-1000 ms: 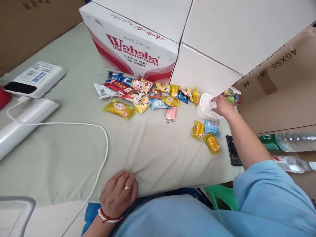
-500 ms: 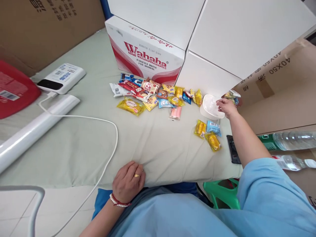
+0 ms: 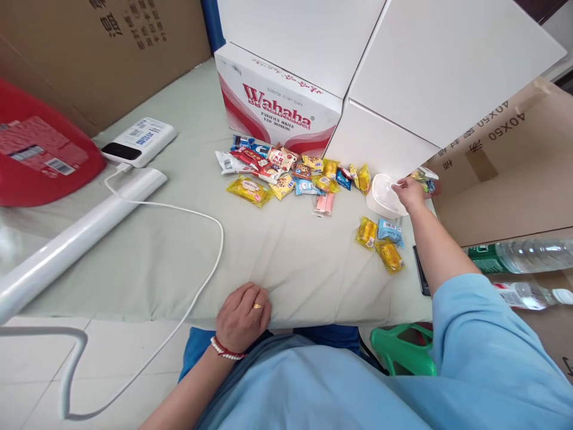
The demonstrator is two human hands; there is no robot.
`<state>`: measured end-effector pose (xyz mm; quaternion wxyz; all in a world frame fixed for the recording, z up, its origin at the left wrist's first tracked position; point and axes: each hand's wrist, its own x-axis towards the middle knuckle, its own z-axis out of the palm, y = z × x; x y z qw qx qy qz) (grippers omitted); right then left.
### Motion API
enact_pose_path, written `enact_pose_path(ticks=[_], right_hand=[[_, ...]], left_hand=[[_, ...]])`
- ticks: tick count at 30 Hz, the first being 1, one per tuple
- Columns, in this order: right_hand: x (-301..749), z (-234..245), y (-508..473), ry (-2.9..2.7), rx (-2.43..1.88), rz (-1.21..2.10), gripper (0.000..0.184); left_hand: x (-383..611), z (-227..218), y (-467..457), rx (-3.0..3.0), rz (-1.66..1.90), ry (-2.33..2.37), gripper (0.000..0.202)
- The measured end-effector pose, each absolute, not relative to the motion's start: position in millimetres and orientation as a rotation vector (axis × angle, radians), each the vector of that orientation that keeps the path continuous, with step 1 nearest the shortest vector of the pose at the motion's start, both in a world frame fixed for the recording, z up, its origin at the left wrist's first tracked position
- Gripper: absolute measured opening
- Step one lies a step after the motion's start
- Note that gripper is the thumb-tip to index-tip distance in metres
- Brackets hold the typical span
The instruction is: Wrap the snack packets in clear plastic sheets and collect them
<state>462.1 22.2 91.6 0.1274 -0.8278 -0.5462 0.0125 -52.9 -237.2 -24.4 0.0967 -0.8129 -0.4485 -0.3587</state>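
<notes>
- Left hand (image 3: 244,316) rests at the near edge of the cloth-covered desk (image 3: 286,257), fingers curled in, loosely closed.
- Green stool (image 3: 380,346) stands below the desk's near right edge.
- Two yellow packets (image 3: 367,232) and a blue packet (image 3: 390,232) lie together on the right, just nearer than the tub.
- White tub (image 3: 380,209) sits at the far right of the desk.
- Right hand (image 3: 412,194) is at the tub's right rim, fingers bent; I cannot tell whether it grips anything.
- Pink packet (image 3: 324,204) lies left of the tub.
- Snack pile (image 3: 282,158) spreads before the water carton (image 3: 277,110).
</notes>
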Motion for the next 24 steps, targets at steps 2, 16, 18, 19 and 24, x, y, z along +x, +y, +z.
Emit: enact_pose_path(ticks=[2,16,18,19,24], right_hand=[[454.2,88.0,24.6,-1.543,-2.454,0.062,0.035],[456.4,107.9,32.5,-1.323,-2.323,-0.143,0.023],[455.5,102.9,29.6,-1.387,-2.336,-0.061,0.021],[453.3,98.5,28.4,-1.417,-2.359,-0.015,0.022],[439.1,75.9,25.9,-1.444,-2.484,0.087,0.018]], left_hand=[[-53.1,-23.8,-237.0,-2.41,-1.056,-1.317,0.023],[-54.1,-29.7,-238.6,-2.434,-1.121,-1.332,0.026],[-54.2,-28.6,-237.9,-2.44,-1.105,-1.313,0.025],[-54.2,-27.8,-237.6,-2.441,-1.092,-1.31,0.025],[-54.2,-24.3,-237.4,-2.428,-1.067,-1.312,0.025]])
